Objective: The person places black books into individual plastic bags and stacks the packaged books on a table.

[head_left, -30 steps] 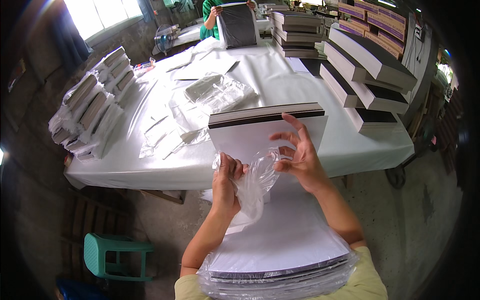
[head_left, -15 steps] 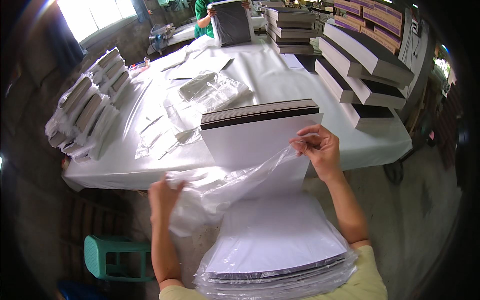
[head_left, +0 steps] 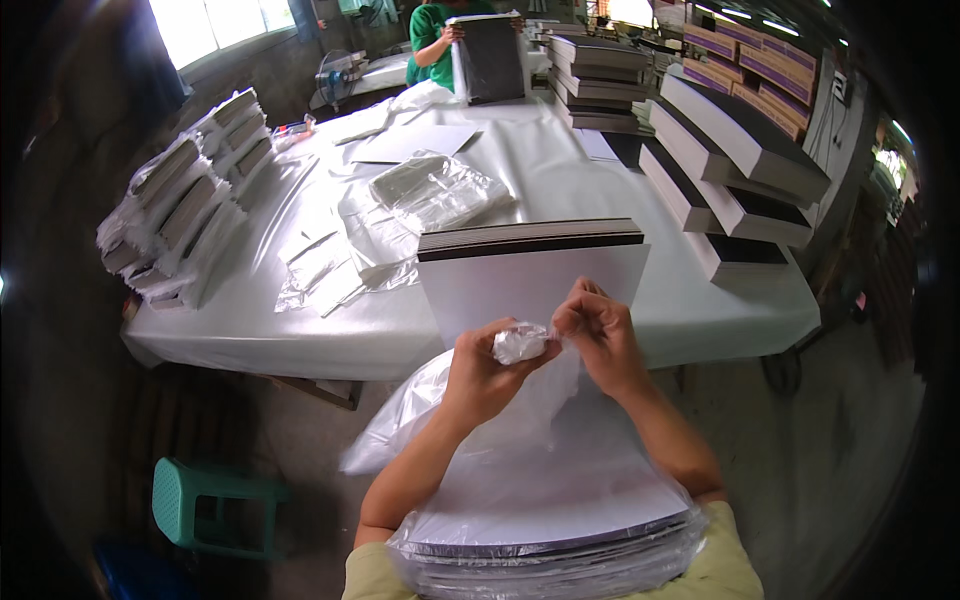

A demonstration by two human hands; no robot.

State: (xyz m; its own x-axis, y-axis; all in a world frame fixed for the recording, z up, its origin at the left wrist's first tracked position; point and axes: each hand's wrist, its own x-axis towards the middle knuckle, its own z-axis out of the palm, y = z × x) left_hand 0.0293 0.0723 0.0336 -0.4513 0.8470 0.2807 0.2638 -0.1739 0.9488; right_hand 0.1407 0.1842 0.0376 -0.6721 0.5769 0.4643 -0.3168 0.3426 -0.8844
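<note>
A clear plastic bag (head_left: 405, 415) hangs from my two hands, in front of my body. My left hand (head_left: 482, 372) is closed round a bunched-up part of it, which bulges out above the fingers. Right beside it, my right hand (head_left: 602, 338) pinches the edge of the plastic between thumb and fingertips. Just beyond the hands, a stack of black and white boards (head_left: 530, 240) stands upright at the table's near edge, a white sheet facing me. Below my hands, against my yellow shirt, lies another board stack wrapped in plastic (head_left: 560, 515).
The table (head_left: 270, 340) carries a pile of clear bags (head_left: 435, 190), wrapped bundles (head_left: 175, 215) at left and thick black-topped board stacks (head_left: 735, 130) at right. A green stool (head_left: 210, 500) stands at lower left. Across the table, a person in green (head_left: 435, 45) holds a bagged black board (head_left: 490, 60).
My left hand has moved right and up, gathering the plastic into a bunch. My right hand has come down and left, so both hands now meet. The view has shifted slightly.
</note>
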